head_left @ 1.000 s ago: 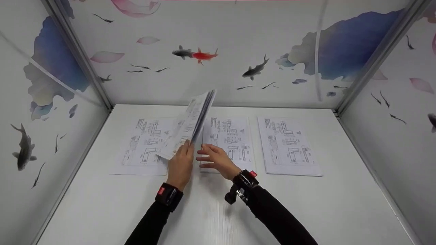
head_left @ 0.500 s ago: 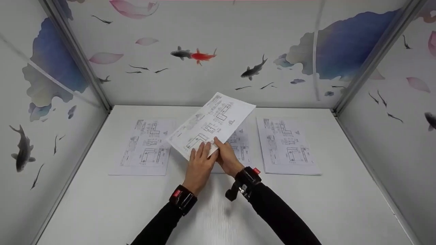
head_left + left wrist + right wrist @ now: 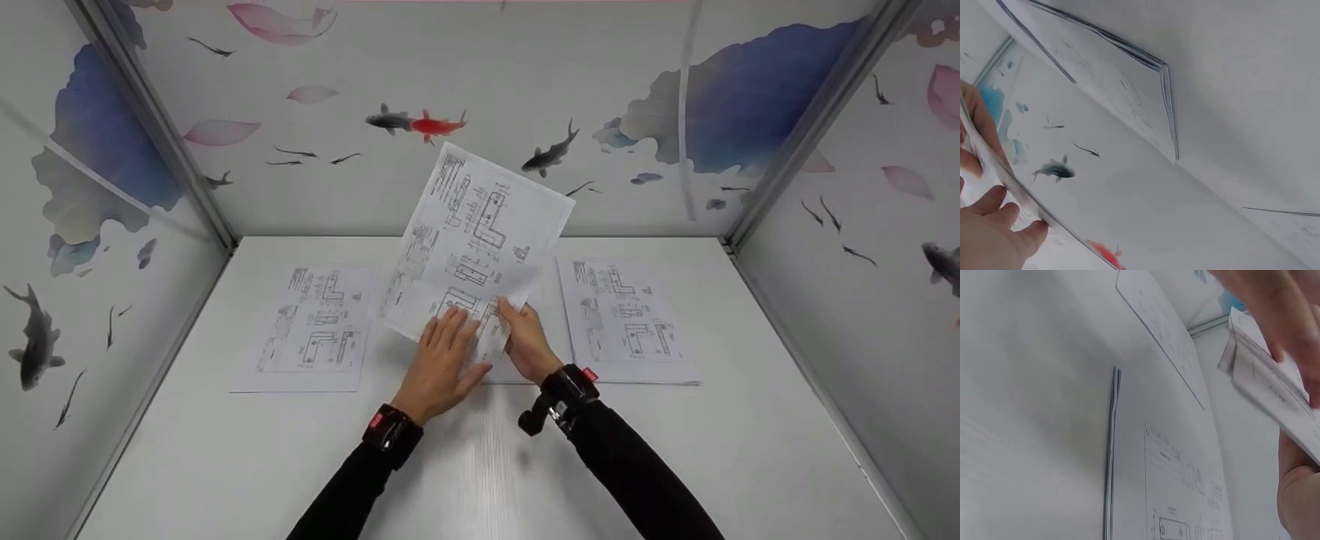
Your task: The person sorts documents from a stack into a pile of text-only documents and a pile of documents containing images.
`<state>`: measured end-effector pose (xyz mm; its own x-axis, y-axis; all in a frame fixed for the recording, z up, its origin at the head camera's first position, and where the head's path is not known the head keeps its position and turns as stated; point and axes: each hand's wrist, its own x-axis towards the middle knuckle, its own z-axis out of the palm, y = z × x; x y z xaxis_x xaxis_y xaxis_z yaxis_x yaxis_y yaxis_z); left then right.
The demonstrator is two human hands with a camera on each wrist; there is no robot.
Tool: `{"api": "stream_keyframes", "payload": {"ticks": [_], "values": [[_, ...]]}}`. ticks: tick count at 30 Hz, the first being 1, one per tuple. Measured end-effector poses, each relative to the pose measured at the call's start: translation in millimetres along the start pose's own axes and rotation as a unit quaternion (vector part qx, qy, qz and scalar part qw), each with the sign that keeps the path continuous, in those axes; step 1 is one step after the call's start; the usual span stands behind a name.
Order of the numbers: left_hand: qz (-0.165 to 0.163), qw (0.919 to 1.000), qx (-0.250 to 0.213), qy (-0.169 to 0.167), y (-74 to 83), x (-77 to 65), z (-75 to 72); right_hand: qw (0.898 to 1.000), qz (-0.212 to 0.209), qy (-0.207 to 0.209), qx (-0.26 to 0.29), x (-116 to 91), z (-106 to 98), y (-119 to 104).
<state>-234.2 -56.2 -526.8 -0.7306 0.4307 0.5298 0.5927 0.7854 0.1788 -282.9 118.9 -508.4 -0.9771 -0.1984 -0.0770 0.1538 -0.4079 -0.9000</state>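
My right hand (image 3: 529, 345) grips the lower right edge of a thin stack of printed technical drawings (image 3: 480, 240), its thumb on the top face. The stack is held up and tilted above the table, printed side toward me. My left hand (image 3: 442, 367) lays its extended fingers on the lower part of the top sheet, thumb spread away. From the left wrist, the stack (image 3: 1027, 202) shows edge-on with fingertips (image 3: 1033, 233) against it. Several layers fan apart at the corner of the stack (image 3: 1258, 377) in the right wrist view.
Flat on the white table (image 3: 480, 465) lie a left pile of drawings (image 3: 300, 330), a right pile (image 3: 626, 322) and a middle pile (image 3: 510, 373), mostly hidden behind the held stack. Fish-patterned panels (image 3: 637, 45) wall in the back and sides.
The left hand first held the stack edge-on while the right was free. The right hand then took hold; the stack has turned face-on and risen, and the left fingers now lie on it.
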Motion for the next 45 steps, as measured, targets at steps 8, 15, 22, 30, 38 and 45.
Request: {"api": "stream_keyframes", "payload": {"ticks": [8,15,22,30,38,45], "values": [[-0.233,0.9634,-0.09,0.096,-31.5,14.8,-30.3,0.998,0.004,-0.063,-0.027,-4.2,-24.2,-10.8],[-0.323,0.8925,-0.312,0.041,-42.7,15.0,-40.2,0.998,-0.003,-0.035,-0.051,-6.5,-29.1,-12.4],[-0.253,0.9064,-0.333,0.058,-34.1,11.6,-26.2,0.996,-0.025,0.017,-0.079,-4.1,-30.4,-12.5],[-0.218,0.8993,-0.378,0.024,-18.8,14.1,-23.3,0.991,-0.021,0.084,-0.1,-1.2,-38.5,-13.8],[-0.229,0.9122,-0.34,0.005,-18.9,13.4,-18.6,0.987,-0.029,0.092,-0.131,-1.0,-44.4,-13.7],[-0.246,0.9045,-0.348,0.019,-18.6,15.7,-12.6,0.991,-0.012,0.062,-0.121,-5.2,-51.9,-17.2]]}}
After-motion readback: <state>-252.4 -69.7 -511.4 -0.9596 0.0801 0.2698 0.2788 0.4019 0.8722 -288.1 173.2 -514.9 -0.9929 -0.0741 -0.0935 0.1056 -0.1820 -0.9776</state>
